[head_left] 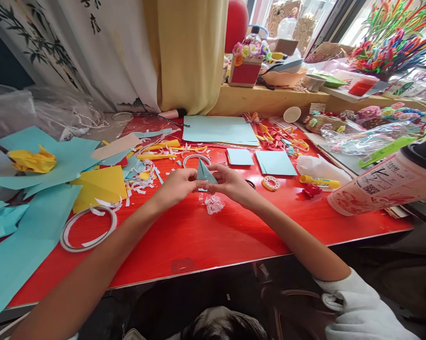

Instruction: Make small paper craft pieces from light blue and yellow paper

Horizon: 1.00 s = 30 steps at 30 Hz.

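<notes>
L hand (180, 183) & R hand (229, 183): both pinching folded paper (205, 174), btwn them, neither nearer. Tip points to far side; exact tilt unclear. Table (156, 252) beneath.

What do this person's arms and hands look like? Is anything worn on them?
The left hand and right hand are bare: no glove, watch or bracelet shows. The right arm has a loose, creased, whitish sleeve; the left arm shows hardly any sleeve.
</notes>
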Available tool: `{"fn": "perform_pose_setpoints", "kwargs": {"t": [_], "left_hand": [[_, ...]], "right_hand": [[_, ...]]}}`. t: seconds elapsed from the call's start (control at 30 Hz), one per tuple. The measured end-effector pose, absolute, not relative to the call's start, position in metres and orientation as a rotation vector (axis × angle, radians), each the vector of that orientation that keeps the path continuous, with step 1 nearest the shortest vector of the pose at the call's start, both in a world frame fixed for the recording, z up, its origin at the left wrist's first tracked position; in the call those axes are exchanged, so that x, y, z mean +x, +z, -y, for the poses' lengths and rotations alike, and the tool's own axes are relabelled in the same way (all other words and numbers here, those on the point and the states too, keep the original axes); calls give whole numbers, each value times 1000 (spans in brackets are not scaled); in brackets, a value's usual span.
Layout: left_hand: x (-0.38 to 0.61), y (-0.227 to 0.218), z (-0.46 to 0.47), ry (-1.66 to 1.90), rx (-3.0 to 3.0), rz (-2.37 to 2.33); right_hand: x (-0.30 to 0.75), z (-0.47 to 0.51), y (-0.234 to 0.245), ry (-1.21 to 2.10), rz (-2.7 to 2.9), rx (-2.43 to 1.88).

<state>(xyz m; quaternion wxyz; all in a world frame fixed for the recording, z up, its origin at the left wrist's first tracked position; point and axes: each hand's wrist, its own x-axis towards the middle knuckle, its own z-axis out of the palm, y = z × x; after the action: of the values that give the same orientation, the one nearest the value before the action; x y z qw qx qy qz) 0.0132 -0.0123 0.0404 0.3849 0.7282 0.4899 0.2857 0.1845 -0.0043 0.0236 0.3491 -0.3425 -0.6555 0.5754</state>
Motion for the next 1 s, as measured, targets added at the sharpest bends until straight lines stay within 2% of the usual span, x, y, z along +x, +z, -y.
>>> {"fn": "perform_pose_setpoints", "kwargs": {"t": [0.5,1.0], "left_hand": [[11,39,8,641,1791,-1287],[10,39,11,750,1821,-1332]], "right_hand": [[192,2,34,1704,1812,-1020],[189,2,30,1762,1787,-970]]}}
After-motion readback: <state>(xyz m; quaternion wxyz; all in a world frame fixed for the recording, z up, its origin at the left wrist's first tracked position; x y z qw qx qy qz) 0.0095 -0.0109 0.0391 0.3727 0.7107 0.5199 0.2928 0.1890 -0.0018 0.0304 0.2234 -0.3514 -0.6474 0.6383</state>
